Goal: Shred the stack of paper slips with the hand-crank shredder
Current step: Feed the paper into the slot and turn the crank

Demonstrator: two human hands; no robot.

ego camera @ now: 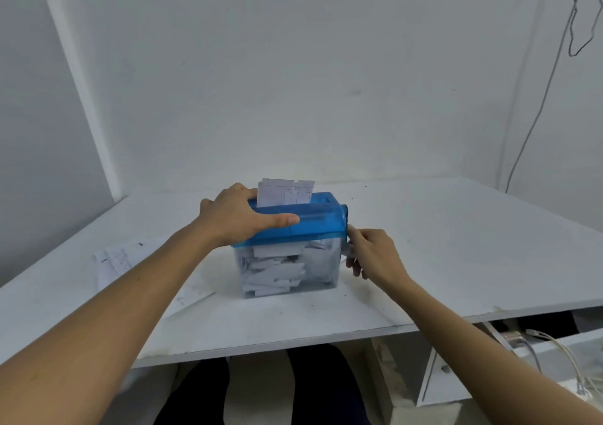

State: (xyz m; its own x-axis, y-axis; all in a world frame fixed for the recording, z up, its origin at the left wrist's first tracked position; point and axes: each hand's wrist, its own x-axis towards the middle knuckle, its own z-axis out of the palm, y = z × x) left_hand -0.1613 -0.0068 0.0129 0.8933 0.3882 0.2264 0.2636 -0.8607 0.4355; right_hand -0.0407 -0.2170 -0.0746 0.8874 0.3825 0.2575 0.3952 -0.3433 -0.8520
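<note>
White table (424,261) fills the middle and lower frame, with a wall corner behind it. We've got the shredder (313,225) at frame centre, standing upright on the table: blue top over a clear bin (321,261). The bin is packed with white paper strips (277,274) nearly up to the blue top.

Paper sheets (114,261) lie flat on the table at centre left, partly under the left forearm and well apart from the shredder.

Left hand (235,219) grips the left end of the shredder's blue top, thumb laid along the front face, fingers over the back edge. Right hand (375,255) is at the shredder's right side, fingers pinched on the crank (348,245). The crank is blurred and mostly covered, so we can't tell its angle.

One printed slip (285,191) stands upright in the top slot, upper part sticking out, just right of the left hand's fingers.

A thin cable (538,114) hangs down the wall at upper right.
</note>
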